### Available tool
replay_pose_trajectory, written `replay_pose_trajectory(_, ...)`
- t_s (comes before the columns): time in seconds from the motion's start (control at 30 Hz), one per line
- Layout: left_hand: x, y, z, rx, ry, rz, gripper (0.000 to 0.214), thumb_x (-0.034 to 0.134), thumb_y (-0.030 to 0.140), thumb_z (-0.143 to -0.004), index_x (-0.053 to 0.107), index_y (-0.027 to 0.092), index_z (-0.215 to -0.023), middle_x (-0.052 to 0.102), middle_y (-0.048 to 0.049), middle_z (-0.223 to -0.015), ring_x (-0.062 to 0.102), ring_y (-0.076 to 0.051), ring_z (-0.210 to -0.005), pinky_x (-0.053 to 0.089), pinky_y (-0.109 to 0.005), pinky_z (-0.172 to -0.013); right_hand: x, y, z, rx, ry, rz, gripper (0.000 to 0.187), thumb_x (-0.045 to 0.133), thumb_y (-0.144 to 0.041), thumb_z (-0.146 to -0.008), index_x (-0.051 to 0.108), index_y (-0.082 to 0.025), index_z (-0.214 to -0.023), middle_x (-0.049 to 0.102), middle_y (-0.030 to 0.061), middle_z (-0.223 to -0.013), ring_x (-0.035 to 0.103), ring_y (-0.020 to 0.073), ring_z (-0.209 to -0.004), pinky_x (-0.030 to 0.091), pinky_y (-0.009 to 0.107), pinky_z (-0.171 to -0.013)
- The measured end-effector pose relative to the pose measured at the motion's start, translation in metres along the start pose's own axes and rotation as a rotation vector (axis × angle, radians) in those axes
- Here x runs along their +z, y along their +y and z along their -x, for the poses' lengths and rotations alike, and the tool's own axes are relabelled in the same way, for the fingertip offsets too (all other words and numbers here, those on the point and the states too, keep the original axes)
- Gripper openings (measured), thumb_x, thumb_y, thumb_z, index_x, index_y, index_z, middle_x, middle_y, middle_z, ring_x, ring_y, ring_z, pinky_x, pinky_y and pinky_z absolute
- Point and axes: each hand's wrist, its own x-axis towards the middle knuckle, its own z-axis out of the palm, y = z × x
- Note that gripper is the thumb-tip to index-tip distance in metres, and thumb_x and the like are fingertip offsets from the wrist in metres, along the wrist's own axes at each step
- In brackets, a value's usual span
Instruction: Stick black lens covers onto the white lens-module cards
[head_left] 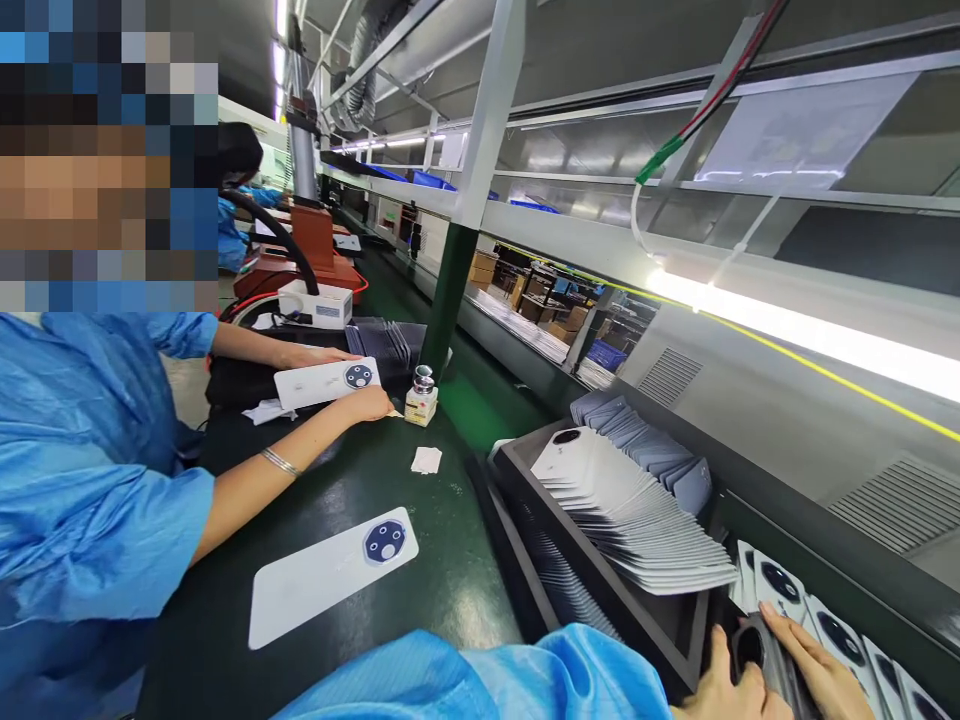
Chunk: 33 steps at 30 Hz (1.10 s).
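**Blue smocks (90,470), white cards (330,580) and a dark green bench top (457,580).**
Each white card carries a navy disc (385,541) patterned with three pale circles; the stacked cards (637,510) shade from white to grey-blue. The press (315,240) is red-orange, the crate (606,355) blue, the shelf stripe (825,355) yellow and the slotted piece (761,655) dark grey.

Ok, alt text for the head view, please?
The left hand and right hand grip a dark grey object beside a row of white printed cards, near a black tray of fanned white cards. A co-worker's hand rests on a similar card on the dark green bench.
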Motion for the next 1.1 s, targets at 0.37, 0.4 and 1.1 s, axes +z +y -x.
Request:
replay_pose_trajectory(0.37,-0.016,0.001,0.02,0.024,-0.016,0.171,0.089,0.069,0.06,-0.071,0.039,0.008,-0.137,0.066,-0.0196,-0.111,0.06,-0.033,-0.107,0.035,-0.063,-0.101,-0.014,0.028,-0.001,0.164,-0.127,-0.127,0.022,0.057,-0.037,-0.091,0.065,-0.017,-0.087,0.068,0.003,-0.098,0.064,0.0172,-0.091,0.052,0.037,-0.085)
replay_pose_trajectory(0.4,-0.015,0.0,0.02,0.025,-0.018,0.181,0.09,0.07,0.059,-0.071,0.038,0.008,-0.138,0.066,-0.0195,-0.111,0.06,-0.033,-0.107,0.033,-0.063,-0.103,-0.014,0.032,-0.003,0.17,-0.121,-0.143,0.02,0.057,-0.035,-0.092,0.064,-0.016,-0.093,0.066,0.0033,-0.101,0.064,0.0171,-0.09,0.053,0.036,-0.082)
replay_pose_trajectory(1.1,-0.017,0.0,0.016,0.009,-0.008,0.213,0.076,0.066,0.067,-0.068,0.054,0.022,-0.129,0.067,-0.0133,-0.105,0.058,-0.032,-0.106,0.024,-0.069,-0.104,-0.022,0.052,-0.01,0.217,-0.126,-0.296,0.021,0.054,-0.035,-0.094,0.062,-0.019,-0.105,0.063,0.0051,-0.11,0.062,0.0169,-0.091,0.054,0.035,-0.079)
